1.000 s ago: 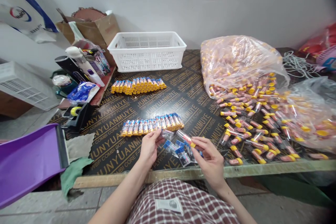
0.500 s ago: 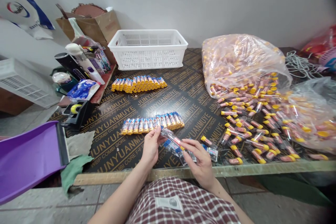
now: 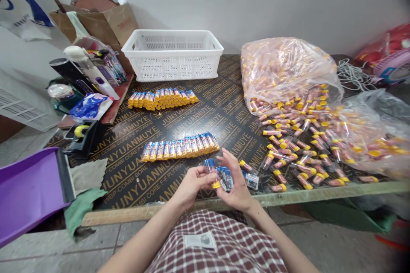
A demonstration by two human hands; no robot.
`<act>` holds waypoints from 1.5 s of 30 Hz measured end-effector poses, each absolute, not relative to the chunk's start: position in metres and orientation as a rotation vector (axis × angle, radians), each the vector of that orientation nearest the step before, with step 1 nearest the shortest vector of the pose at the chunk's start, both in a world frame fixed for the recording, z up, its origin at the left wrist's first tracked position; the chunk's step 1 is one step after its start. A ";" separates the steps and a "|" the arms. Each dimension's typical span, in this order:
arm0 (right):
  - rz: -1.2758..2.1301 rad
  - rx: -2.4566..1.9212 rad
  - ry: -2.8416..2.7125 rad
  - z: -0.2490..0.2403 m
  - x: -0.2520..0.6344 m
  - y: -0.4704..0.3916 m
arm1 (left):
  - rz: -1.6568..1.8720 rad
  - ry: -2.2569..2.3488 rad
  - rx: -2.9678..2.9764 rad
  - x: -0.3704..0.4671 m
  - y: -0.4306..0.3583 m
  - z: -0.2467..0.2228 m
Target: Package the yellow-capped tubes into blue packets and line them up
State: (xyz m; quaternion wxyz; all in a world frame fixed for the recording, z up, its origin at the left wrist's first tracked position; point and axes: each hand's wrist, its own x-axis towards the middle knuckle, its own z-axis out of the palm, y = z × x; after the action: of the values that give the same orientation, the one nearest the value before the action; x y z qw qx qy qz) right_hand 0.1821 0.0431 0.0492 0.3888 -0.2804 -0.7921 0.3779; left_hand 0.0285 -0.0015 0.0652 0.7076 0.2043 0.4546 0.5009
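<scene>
Gripping a blue-and-yellow tube [image 3: 210, 169] in the left hand [image 3: 193, 184], held it tilted above the dark tabletop [image 3: 128, 181], on the near side of a row of similar tubes [image 3: 178, 149]; curved the right hand [image 3: 238, 190] beside it, unclenched, fingers parted, near blue-printed pieces [image 3: 252, 181].

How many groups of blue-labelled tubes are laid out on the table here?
2: a far group in front of the white basket, and a near group just beyond the left hand, which holds a separate tube. Any behind the basket would be hidden.
</scene>
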 end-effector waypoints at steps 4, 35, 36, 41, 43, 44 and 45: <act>1.131 -0.611 -2.105 0.054 0.185 0.047 | 1.046 1.002 0.474 0.032 -0.004 0.067; 1.230 -0.535 -1.973 0.052 0.183 0.043 | 1.098 0.961 0.442 0.032 -0.005 0.070; 1.230 -0.534 -1.970 0.052 0.183 0.043 | 1.095 0.961 0.441 0.032 -0.005 0.070; 1.260 -0.531 -1.964 0.051 0.179 0.042 | 1.096 0.971 0.444 0.035 -0.007 0.070; 1.297 -0.538 -1.971 0.052 0.180 0.043 | 1.101 1.000 0.452 0.030 -0.005 0.070; 1.310 -0.545 -1.973 0.052 0.181 0.044 | 1.113 1.042 0.469 0.025 -0.002 0.069; 1.314 -0.557 -1.968 0.052 0.182 0.045 | 1.136 1.111 0.503 0.017 0.001 0.068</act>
State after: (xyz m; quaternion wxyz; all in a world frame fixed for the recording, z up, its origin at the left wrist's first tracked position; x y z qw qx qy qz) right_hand 0.1822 0.0452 0.0525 0.3479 -0.2147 -0.7591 0.5066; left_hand 0.0174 0.0012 0.0677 0.6724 0.2234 0.4932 0.5047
